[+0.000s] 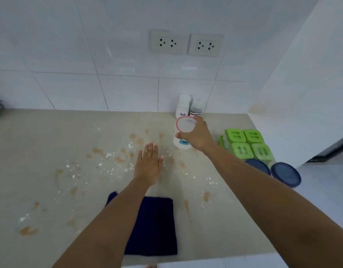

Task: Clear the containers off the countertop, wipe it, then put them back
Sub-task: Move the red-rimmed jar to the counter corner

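On the countertop (50,142) — three jars (183,108), four green tubs (235,135), two blue lids (285,174).

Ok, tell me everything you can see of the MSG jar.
The MSG jar is a whitish plastic tub with a red-rimmed translucent lid and a blue label reading MSG. The right hand grips it around the top. It is in front of the Salt bottle, near the back of the stained countertop; whether its base touches the surface is unclear.

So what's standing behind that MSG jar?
Two things, against the tiled wall: a white Salt bottle and a darker bottle. The MSG jar and the right hand cover their bases.
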Available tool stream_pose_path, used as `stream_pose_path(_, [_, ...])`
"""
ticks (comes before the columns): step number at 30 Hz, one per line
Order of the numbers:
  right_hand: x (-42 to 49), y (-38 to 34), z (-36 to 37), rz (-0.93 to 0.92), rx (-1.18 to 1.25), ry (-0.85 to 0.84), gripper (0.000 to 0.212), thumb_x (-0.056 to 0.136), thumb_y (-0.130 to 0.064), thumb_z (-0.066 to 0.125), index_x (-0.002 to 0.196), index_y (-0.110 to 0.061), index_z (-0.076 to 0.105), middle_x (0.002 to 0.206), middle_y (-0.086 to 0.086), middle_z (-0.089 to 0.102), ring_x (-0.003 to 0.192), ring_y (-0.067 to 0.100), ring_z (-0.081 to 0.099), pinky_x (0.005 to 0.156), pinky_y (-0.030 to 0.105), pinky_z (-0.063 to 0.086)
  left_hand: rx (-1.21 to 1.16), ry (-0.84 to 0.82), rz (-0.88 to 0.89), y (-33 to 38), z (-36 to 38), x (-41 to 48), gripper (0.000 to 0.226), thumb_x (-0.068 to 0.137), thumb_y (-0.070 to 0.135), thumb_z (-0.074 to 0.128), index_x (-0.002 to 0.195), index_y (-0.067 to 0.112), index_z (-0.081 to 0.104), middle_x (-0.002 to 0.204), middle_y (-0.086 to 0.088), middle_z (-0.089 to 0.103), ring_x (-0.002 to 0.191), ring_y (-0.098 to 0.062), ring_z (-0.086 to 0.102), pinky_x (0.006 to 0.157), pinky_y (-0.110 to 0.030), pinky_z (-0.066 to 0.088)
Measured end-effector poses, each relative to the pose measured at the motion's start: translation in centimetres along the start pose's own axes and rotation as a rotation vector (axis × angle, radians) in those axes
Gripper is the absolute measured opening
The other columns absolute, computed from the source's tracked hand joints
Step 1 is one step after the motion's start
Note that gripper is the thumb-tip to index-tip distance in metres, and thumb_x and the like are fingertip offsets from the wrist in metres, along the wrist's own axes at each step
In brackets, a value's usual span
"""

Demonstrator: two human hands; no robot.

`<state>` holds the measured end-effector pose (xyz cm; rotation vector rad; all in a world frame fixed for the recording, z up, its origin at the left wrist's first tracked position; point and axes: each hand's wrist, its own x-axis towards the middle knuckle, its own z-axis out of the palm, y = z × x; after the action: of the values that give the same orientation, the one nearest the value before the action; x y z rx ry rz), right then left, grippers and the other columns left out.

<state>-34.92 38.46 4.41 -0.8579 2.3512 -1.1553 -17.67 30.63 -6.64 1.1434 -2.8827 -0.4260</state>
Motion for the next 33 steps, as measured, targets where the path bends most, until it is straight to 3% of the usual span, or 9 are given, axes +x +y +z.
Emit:
stream_pose_path(7, [-8.7,4.8,-3.2,0.032,-0.053,-0.009,0.105,0.063,-0.038,0.085,0.147,-0.018,0.024,0.142,0.008,0.033,0.126,0.022,0.041,0.096,0.028,0.036,0.006,-0.078,0.033,4.4,4.2,-9.8,0.06,0.102,0.041,0.006,0.153,0.011,-0.005,0.162,-0.007,-0.01,0.15,-0.02,-0.01,0.122,-0.039,-0.006])
stream_pose_path(10, [-12.1,7.1,-4.3,0.051,-0.053,0.001,0.104,0.064,-0.036,0.085,0.147,-0.018,0.024,0.144,0.008,0.031,0.13,0.023,0.038,0.105,0.035,0.035,0.0,-0.053,0.015,5.6,5.9,-13.4,0.061,0.102,0.042,0.006,0.153,0.011,-0.004,0.163,-0.007,-0.008,0.151,-0.02,-0.008,0.121,-0.038,-0.006])
stream_pose_path(14, [-15.6,10.1,-5.7,0.107,-0.018,0.014,0.098,0.066,-0.031,0.084,0.145,-0.018,0.027,0.141,0.006,0.034,0.127,0.023,0.04,0.104,0.037,0.038,0.086,-0.008,-0.021,6.2,7.5,-16.9,0.06,0.102,0.038,0.008,0.154,0.01,-0.003,0.163,-0.006,-0.004,0.151,-0.021,-0.006,0.121,-0.039,-0.005])
stream_pose_path(20, [-18.6,13.1,-6.7,0.129,-0.035,0.061,0.094,0.069,-0.029,0.081,0.145,-0.02,0.027,0.14,0.006,0.031,0.124,0.024,0.041,0.093,0.031,0.037,0.114,0.029,-0.052,6.6,8.0,-17.7,0.059,0.101,0.035,0.008,0.153,0.01,-0.006,0.163,-0.007,-0.003,0.151,-0.023,-0.005,0.121,-0.04,-0.003])
stream_pose_path(28, [-20.2,15.6,-7.1,0.175,-0.094,0.125,0.101,0.072,-0.028,0.079,0.15,-0.022,0.014,0.146,0.006,0.022,0.128,0.027,0.039,0.099,0.038,0.039,0.066,0.064,-0.05,6.7,8.0,-18.0,0.06,0.1,0.029,0.014,0.154,0.011,-0.003,0.163,-0.006,-0.002,0.151,-0.021,-0.004,0.122,-0.039,-0.002])
stream_pose_path(33, [-20.3,16.7,-7.7,0.244,-0.014,0.173,0.099,0.073,-0.027,0.08,0.15,-0.021,0.018,0.144,0.006,0.022,0.126,0.027,0.041,0.1,0.037,0.039,0.088,0.068,-0.046,6.7,8.0,-17.9,0.06,0.099,0.027,0.015,0.153,0.011,-0.004,0.163,-0.006,-0.002,0.151,-0.021,-0.005,0.122,-0.039,-0.002])
